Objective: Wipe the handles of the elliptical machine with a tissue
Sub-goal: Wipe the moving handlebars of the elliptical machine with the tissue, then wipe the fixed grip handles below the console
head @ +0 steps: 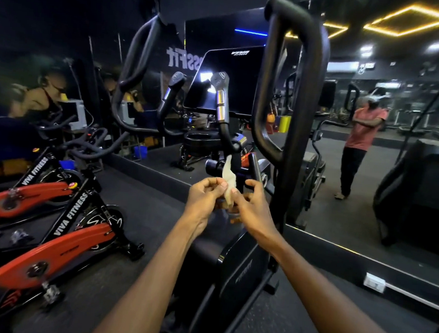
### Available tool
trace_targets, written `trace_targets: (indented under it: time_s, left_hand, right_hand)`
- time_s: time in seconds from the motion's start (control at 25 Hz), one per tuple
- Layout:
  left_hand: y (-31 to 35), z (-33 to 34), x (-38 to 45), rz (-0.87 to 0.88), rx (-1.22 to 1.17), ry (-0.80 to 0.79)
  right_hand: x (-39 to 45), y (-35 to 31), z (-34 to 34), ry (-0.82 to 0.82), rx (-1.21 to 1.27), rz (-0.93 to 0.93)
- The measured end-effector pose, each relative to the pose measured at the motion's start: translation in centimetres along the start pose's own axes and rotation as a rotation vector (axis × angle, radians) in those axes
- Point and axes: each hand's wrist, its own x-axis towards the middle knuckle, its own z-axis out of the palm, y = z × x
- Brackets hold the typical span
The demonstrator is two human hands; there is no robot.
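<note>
Crumpled white tissue (228,179) pinched between left hand (205,194) and right hand (249,203) fingers; light, soft, tears easily; bunch before wiping black looped handle (294,75).

Two bare forearms in view, from the 6 o'clock edge and the 5 o'clock corner. No sleeve reaches the frame on either arm. Left hand (205,196) and right hand (252,208): bare, short nails.

Mirror (365,230) at 3 o'clock shows a standing figure (359,140); same person, by the look of it, not certain. Worn: pale head-mounted unit (376,97), salmon-pink short-sleeved T-shirt (364,128), dark long trousers (351,168), light-coloured low footwear (341,195), type too small to tell.
</note>
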Motion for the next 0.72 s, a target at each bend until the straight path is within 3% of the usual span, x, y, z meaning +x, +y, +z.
trace_targets:
  time_s: [0.2,0.4,0.52,0.64,0.72]
  left_hand:
    - [0.4,-2.5,1.1,0.070,0.290,-0.042]
    - [1.5,-4.1,3.5,0.116,0.246,0.139]
    - [2.1,-4.5,4.4,0.184,0.307,0.159]
    - [2.6,-5.0,5.7,0.198,0.334,0.096]
    - [3.0,-5.3,6.7,0.173,0.298,0.062]
  right_hand:
    - [2.5,0.4,2.7,0.016,0.186,0.018]
    - [4.9,0.4,4.3,0.059,0.433,0.166]
    - [5.8,-0.1,5.2,-0.059,0.583,0.244]
    - [6.3,-0.2,6.2,-0.213,0.360,0.171]
    - [7.2,-0.3,6.6,-0.207,0.241,0.086]
